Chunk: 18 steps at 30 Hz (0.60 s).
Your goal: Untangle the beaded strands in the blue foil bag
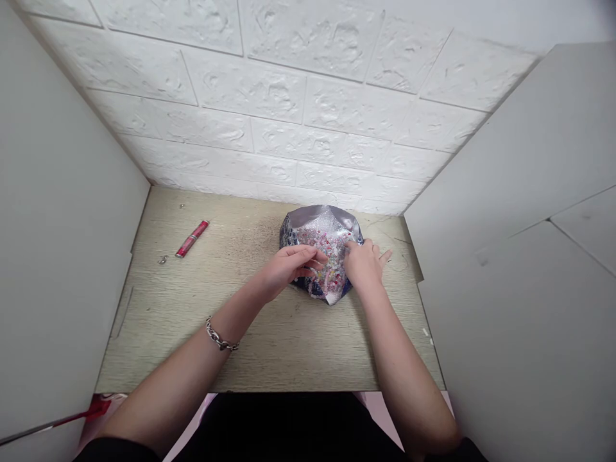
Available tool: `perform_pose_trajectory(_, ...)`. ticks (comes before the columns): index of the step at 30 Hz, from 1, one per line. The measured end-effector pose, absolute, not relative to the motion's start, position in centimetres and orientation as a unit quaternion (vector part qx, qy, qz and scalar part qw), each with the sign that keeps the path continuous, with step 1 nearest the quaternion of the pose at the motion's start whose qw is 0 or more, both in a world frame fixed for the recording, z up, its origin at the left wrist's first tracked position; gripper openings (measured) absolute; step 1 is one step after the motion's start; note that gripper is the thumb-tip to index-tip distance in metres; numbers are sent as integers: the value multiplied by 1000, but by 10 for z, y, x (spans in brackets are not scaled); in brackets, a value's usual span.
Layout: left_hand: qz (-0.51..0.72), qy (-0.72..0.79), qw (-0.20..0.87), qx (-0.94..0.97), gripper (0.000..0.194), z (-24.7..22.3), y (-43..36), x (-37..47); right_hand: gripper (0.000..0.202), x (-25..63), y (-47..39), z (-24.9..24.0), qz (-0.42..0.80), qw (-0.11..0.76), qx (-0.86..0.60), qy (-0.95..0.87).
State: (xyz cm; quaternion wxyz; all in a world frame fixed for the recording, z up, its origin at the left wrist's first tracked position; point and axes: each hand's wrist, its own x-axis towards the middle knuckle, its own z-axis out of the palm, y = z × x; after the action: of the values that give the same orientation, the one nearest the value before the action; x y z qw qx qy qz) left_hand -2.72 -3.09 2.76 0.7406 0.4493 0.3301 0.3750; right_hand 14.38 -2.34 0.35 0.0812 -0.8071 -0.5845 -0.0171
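Observation:
A silvery and dark blue pouch (323, 217), opened out like a shallow bowl, lies on the wooden table and holds many small beads (332, 256), mostly pink, red and white. My left hand (292, 266) is over the left side of the beads, its fingers curled and the thumb close to the index finger; whatever may be between them is too small to make out. At the pouch's right edge is my right hand (363, 262), with its index finger bent toward the beads and other fingers spread over the rim.
A red tube (192, 239) lies on the table (298, 353) at the left, with small metallic bits (163, 260) near it. Thin threads (399, 247) lie at the right. White brick-patterned wall behind, pale panels on both sides.

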Motion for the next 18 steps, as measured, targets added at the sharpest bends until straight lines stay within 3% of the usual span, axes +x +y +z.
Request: perform_pose_trajectory(18, 368, 342, 735, 454, 29, 27, -29, -27, 36, 142, -21, -3, 22, 95, -805, -585)
